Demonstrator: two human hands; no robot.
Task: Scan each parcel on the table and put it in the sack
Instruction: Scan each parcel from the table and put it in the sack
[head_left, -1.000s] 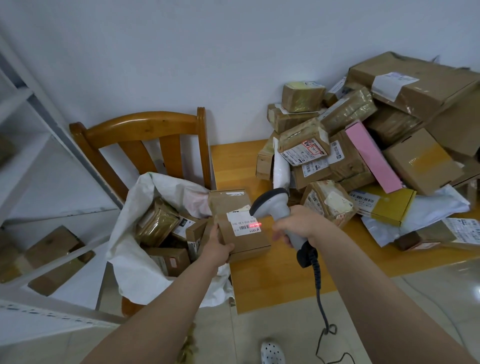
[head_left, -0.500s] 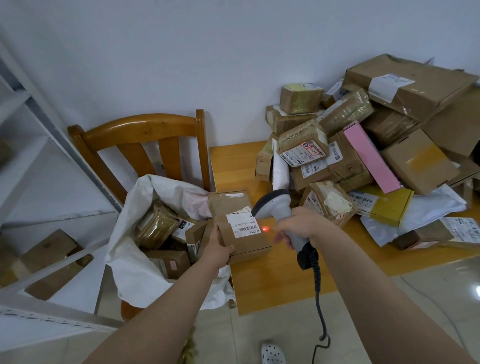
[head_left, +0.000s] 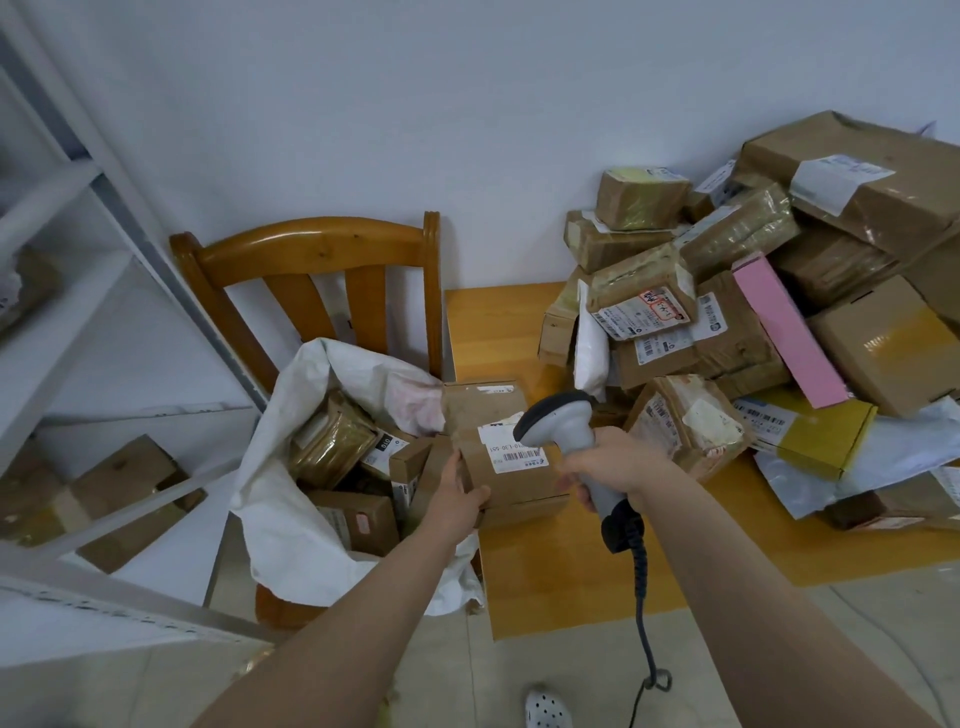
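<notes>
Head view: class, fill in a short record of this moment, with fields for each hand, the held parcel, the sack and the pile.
Left hand: grips the parcel's near left corner
Right hand: holds the scanner, head over the parcel's label
Parcel: brown box, label up, at the table's left edge
Sack: white, open on the chair, parcels inside
Pile: many parcels on the table's right

The red spot from the scanner (head_left: 558, 423) is going out: after sliding right off the white label (head_left: 511, 452) onto the bare cardboard of the parcel (head_left: 498, 483), it is no longer showing.
</notes>
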